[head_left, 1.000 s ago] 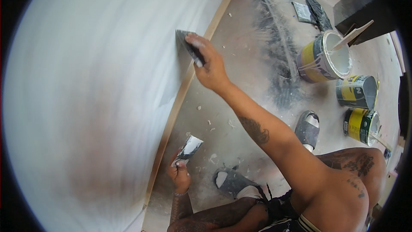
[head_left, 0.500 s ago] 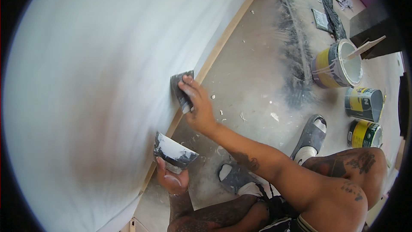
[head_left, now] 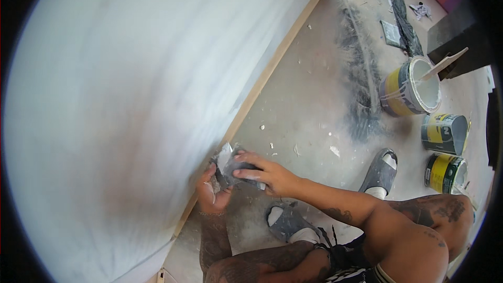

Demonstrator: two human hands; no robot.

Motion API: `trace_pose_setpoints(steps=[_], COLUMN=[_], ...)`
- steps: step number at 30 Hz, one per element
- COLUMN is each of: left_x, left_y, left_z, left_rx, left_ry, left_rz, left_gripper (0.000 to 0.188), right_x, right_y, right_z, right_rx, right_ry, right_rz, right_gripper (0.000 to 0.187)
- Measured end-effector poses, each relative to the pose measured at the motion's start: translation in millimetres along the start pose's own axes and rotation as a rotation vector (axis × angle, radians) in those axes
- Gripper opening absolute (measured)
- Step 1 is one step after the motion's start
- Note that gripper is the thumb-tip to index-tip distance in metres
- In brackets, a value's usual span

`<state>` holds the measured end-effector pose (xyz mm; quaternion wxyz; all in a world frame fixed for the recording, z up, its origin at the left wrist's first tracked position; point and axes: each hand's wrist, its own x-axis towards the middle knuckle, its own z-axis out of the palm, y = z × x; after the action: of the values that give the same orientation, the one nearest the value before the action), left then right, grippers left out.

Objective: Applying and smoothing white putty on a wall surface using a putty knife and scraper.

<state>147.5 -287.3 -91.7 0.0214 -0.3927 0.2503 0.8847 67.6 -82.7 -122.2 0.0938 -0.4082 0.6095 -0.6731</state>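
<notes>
My left hand (head_left: 212,194) grips a dark flat putty spreader (head_left: 224,158) with white putty on its face, low beside the white wall (head_left: 157,84). In my right hand (head_left: 275,175) is a second dark putty spreader (head_left: 247,166), clasped between thumb and fingers. The two spreaders meet at the foot of the wall, the right one over the left one's blade, and partly hide each other. White putty smears show on the left palm and the right fingers.
A wooden strip (head_left: 277,63) runs along the wall's foot. At the right stand a large putty bucket (head_left: 398,91) with a stick in it and two smaller yellow-banded tubs (head_left: 437,132). Rolled dark sheeting (head_left: 401,13) lies behind. My sandalled feet (head_left: 380,173) rest on the dusty floor.
My right hand has come off the wall and moved down toward me, bringing its spreader onto the left one. The left hand has risen slightly and its spreader has turned.
</notes>
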Motion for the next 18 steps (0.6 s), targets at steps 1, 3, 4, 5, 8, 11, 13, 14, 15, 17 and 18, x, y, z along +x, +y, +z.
trace_pose_setpoints(steps=[1, 3, 4, 5, 8, 11, 13, 14, 15, 17, 18], left_x=[0, -1, -13, -17, -24, -21, -18, -18, -16, -17, -16], left_y=[2, 5, 5, 5, 1, -14, -20, -23, -30, -31, -32], left_z=[3, 14, 65, 71, 67, 62, 45, 44, 47, 41, 36], left_rx=[0.095, 0.285, 0.211, 0.221, 0.223, 0.238, 0.184, 0.193, 0.193, 0.204, 0.209], left_ry=[0.012, 0.037, -0.121, -0.129, -0.117, -0.154, -0.115, -0.121, -0.106, -0.068, -0.032], left_rz=[0.122, 0.366, 0.226, 0.222, 0.278, 0.209, 0.237, 0.225, 0.204, 0.185, 0.186], left_gripper=[0.025, 0.027, 0.033, 0.033, 0.037, 0.037, 0.033, 0.033, 0.033, 0.034, 0.034], right_x=[-7, -20, -28, -28, 26, 92, 141, 157, 168, 181, 186], right_y=[7, 31, 47, 59, 60, 88, 78, 75, 85, 101, 102], right_z=[-1, -23, -44, -56, -117, -211, -245, -258, -285, -292, -290], right_rx=[-0.003, -0.214, -0.440, -0.405, -0.354, -0.611, -0.520, -0.520, -0.436, -0.331, -0.371], right_ry=[0.020, -0.066, -0.148, -0.021, 0.433, 0.841, 0.880, 0.897, 0.893, 0.886, 0.866], right_rz=[0.052, 0.041, 0.051, 0.125, 0.647, 0.297, 0.210, 0.212, 0.154, 0.111, 0.071], right_gripper=[0.083, 0.084, 0.085, 0.084, 0.075, 0.059, 0.055, 0.052, 0.055, 0.057, 0.060])
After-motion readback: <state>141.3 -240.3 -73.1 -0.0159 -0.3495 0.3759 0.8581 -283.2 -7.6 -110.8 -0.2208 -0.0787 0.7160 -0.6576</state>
